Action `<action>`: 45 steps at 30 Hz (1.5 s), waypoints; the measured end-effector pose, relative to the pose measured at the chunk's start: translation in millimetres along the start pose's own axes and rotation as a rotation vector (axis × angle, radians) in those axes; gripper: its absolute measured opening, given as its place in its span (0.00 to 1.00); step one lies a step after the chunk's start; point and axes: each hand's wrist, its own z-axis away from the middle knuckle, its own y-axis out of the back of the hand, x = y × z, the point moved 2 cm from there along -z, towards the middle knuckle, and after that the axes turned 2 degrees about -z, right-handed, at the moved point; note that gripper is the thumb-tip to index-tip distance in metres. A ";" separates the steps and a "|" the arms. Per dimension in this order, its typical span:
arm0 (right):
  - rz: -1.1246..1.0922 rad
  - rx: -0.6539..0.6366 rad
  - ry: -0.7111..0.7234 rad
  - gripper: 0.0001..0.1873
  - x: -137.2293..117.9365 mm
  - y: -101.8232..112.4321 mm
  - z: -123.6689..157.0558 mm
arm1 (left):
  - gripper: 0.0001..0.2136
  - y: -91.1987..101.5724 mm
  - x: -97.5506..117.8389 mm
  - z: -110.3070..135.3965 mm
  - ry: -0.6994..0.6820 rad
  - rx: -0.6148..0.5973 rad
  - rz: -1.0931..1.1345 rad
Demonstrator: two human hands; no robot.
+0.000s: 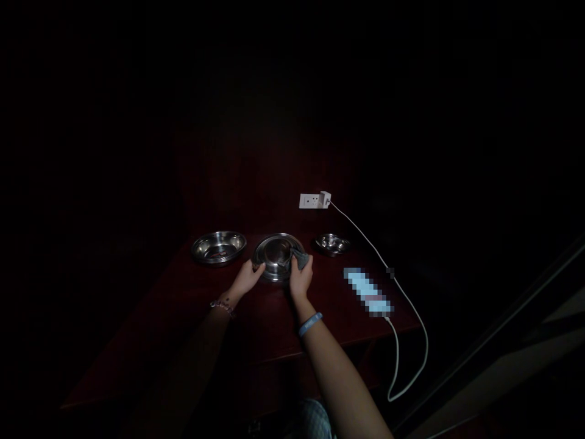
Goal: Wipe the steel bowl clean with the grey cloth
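A round, shiny metal plate (275, 247) is in front of me at the middle of the dark red table, its face turned up toward me. My left hand (247, 277) grips the plate's near left rim, thumb on top and the other fingers mostly hidden. In my right hand (300, 280) is a bunched grey cloth (299, 259), pressed against the plate's right side. To the left lies a wider metal dish (219, 247), seemingly stacked on another. A small metal bowl (333, 244) sits to the right of the plate.
A phone-like lit, blurred-out device (368, 292) lies on the table (274, 323) at the right. Its white cable (425, 347) loops past the table's front edge and up to a charger (325, 199) in the wall socket (311, 200). The surroundings are very dark.
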 end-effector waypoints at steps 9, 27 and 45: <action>0.006 0.036 0.001 0.11 2.3 0.6 -1.6 | 0.17 -1.1 0.8 2.7 -0.021 -0.023 0.003; -0.073 0.028 -0.010 0.12 -0.1 -3.0 -0.8 | 0.28 -9.3 -1.3 0.8 0.004 0.031 0.201; 0.022 -0.061 -0.104 0.11 4.4 -4.9 0.7 | 0.23 -11.9 2.6 1.9 0.033 -0.044 0.139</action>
